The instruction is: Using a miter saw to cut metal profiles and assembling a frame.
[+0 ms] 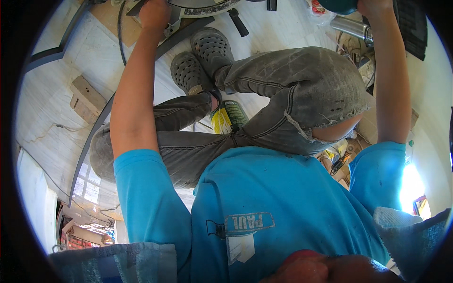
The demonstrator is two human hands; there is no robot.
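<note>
My left hand (153, 14) reaches to the top edge and rests by the round metal base of a saw (203, 7); its fingers are hidden. A long dark curved metal strip (94, 137) runs from the lower left up under that hand toward the saw. My right hand (375, 7) is at the top right, closed on a teal tool body (337, 5) that the frame edge cuts off. Between the arms are my grey trousers (283, 89) and grey perforated clogs (203, 59).
A spray can with a yellow and green label (229, 117) lies between my legs. A wooden block (86, 99) sits on the pale floor at left, with a black cable (120, 35) beside it. A silver cylinder (351, 27) and cluttered tools (339, 160) lie at right.
</note>
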